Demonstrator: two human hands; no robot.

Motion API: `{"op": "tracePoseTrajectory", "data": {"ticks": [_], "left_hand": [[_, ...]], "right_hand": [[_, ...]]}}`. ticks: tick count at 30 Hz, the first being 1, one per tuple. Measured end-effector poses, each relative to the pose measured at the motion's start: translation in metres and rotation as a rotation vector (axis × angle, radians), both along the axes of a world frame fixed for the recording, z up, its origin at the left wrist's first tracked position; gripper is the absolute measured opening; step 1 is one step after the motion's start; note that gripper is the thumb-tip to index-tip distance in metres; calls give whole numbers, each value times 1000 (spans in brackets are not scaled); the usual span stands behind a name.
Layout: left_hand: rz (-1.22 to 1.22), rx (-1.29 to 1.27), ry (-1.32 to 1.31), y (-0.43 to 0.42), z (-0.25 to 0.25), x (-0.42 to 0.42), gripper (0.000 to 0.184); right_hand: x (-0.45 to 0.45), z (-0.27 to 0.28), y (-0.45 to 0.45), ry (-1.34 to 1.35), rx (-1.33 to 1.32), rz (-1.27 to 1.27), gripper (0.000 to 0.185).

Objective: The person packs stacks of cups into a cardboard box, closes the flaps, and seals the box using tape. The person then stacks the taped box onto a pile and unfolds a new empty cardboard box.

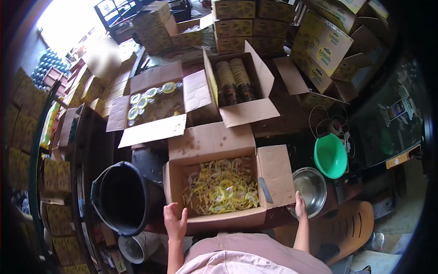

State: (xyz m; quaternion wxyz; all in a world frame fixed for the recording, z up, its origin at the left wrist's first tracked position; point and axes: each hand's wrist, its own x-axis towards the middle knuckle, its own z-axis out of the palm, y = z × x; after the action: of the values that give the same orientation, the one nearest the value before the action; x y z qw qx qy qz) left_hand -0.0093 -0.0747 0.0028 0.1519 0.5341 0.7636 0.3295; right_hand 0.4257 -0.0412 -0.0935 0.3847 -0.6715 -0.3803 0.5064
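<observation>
My left hand (175,222) is beside the near left corner of an open cardboard box (235,222). Its fingers are loosely bent, the thumb stands apart, and nothing shows in it. Inside the box lies a heap of yellow strips (226,187), apparently plastic or paper scraps. On the right, my right hand (300,206) grips the near left rim of a shiny metal bowl (315,189), thumb over the edge and fingers partly hidden beneath. The bowl sits by the box's right flap (276,176).
A black bucket (119,198) stands left of the box, a green plastic bowl (331,155) to the right. Behind are a carton with round yellow-lidded cups (150,93) and a carton with stacked cups (235,75). Lemon cartons (326,43) and an orange chair (349,223) are at right.
</observation>
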Motion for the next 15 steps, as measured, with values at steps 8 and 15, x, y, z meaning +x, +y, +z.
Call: {"op": "tracePoseTrajectory", "data": {"ticks": [8,15], "left_hand": [[86,115,-34,-49,10,19,35],[179,89,115,-111,-12,-13,42]], "right_hand": [[-17,2,-1,-95,165,-127,46],[-36,23,-27,-673,480,-220,48]]}}
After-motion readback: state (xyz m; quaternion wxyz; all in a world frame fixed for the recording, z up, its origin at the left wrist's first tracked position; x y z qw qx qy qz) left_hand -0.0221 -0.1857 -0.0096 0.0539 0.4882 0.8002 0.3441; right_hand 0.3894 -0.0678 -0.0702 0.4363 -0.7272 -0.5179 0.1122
